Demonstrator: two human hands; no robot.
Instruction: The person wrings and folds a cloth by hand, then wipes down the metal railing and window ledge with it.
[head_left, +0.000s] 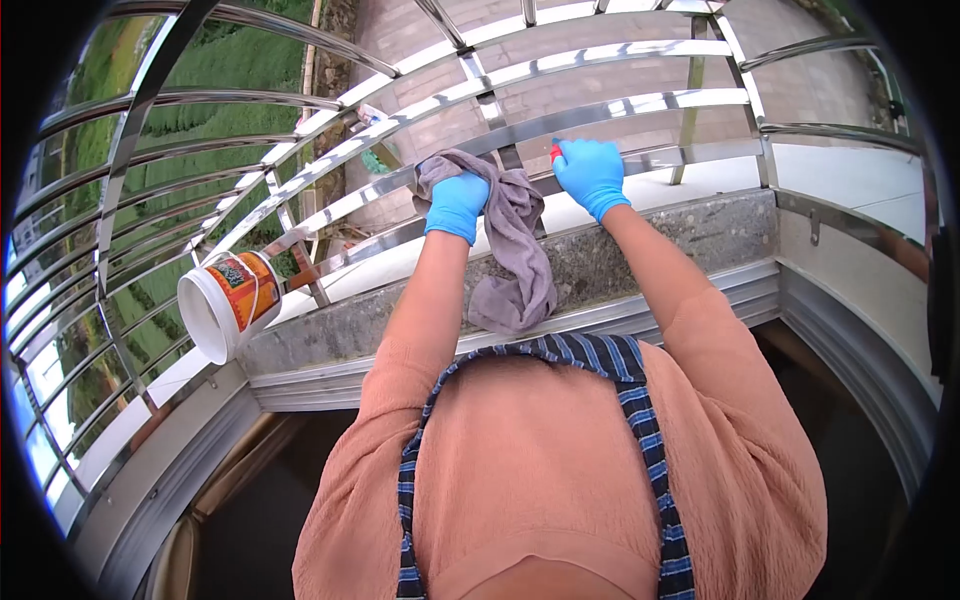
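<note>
My left hand (458, 205), in a blue glove, is closed on a grey-purple cloth (518, 255) at a flat metal rail (640, 107). The cloth's loose end hangs over the rough stone sill (630, 235). To the right, my right hand (590, 178), also gloved in blue, is closed round something with a small red part (556, 153) showing by the thumb. The rest of that object is hidden by the hand and the rail.
A white bucket (208, 318) with an orange label sits tilted at the sill's left end. Curved metal bars (230, 97) surround the front and left. Window tracks (320, 385) run below the sill. Paving and greenery lie beyond the bars.
</note>
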